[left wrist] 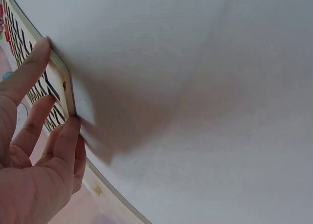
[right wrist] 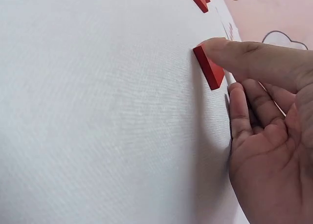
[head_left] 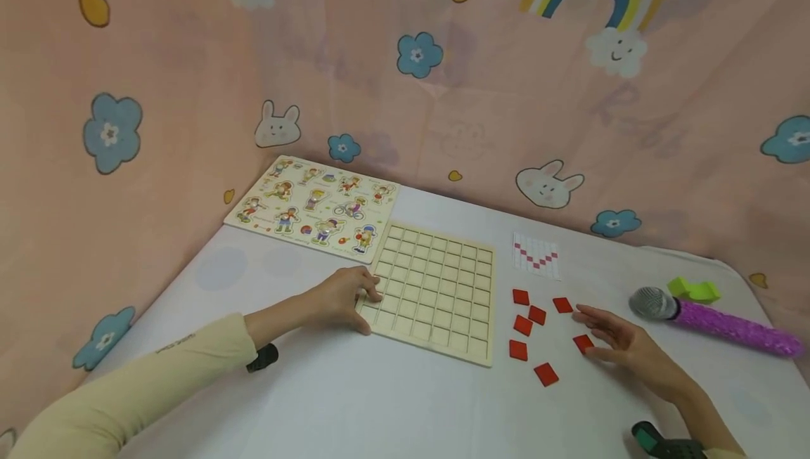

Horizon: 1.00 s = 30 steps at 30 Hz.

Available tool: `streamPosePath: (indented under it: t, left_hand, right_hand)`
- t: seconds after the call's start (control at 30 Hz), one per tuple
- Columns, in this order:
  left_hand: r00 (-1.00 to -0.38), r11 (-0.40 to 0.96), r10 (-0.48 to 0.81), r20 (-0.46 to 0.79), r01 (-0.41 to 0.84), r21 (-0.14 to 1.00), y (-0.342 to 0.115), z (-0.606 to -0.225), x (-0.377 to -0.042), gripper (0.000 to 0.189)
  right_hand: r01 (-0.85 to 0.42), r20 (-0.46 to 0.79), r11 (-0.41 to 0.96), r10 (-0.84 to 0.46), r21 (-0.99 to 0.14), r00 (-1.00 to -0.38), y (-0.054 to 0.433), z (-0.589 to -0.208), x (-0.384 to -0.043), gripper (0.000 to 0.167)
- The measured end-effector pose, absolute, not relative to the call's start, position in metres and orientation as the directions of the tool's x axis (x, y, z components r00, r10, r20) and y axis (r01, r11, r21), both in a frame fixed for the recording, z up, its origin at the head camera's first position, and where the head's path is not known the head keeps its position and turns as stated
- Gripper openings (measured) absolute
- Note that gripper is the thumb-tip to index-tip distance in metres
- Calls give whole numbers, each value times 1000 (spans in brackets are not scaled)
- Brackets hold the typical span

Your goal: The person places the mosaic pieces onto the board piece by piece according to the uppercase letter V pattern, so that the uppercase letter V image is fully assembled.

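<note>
A square wooden grid board [head_left: 436, 290] lies flat on the table with bare cells. My left hand [head_left: 344, 296] holds its near left corner; in the left wrist view the thumb and fingers [left wrist: 66, 141] lie against two of its edges. On the right, my right hand [head_left: 633, 357] is over the table, fingers apart and loosely bent. Its thumb tip touches one red square tile [right wrist: 210, 70], without the other fingers closing on it. Several more red tiles [head_left: 519, 350] lie scattered between the board and this hand.
A picture puzzle board [head_left: 313, 202] with figures lies behind the grid board's left side. A white pattern card [head_left: 536, 255] with red squares lies behind the tiles. At right are a purple microphone [head_left: 728, 325] and a lime-green block [head_left: 692, 290]. Patterned cloth [head_left: 430, 114] hangs behind.
</note>
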<state>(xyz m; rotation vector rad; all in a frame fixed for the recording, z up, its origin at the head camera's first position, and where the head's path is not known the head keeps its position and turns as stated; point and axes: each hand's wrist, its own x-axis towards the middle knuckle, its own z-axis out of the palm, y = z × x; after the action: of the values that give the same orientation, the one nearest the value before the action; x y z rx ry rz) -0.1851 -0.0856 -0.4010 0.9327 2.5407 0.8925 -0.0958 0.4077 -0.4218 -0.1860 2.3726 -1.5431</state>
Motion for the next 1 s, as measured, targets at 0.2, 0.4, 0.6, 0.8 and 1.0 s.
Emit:
streamPosePath:
  t: [0.2, 0.4, 0.6, 0.8, 1.0]
  left_hand:
    - [-745, 605, 664, -57, 491, 627, -85, -399, -184, 45]
    - [-738, 596, 673, -46, 504, 624, -85, -398, -182, 44]
    - [-731, 588, 681, -45, 510, 627, -85, -399, -184, 44]
    - [-722, 571, 691, -38, 512, 642, -88, -402, -186, 42]
    - [-711, 552, 702, -22, 525, 647, -90, -403, -188, 42]
  right_hand:
    - [114, -270, 478, -271, -871, -924, 413, -416, -100, 71]
    - [129, -304, 492, -296, -861, -906, 419, -415, -103, 64]
    - [117, -309, 528, -293, -841, -905, 420, -415, -106, 59]
    - [95, -300, 587, -263, -804, -917, 418, -415, -108, 55]
    - [134, -311, 621, -185, -772, -932, 415, -417, -108, 54]
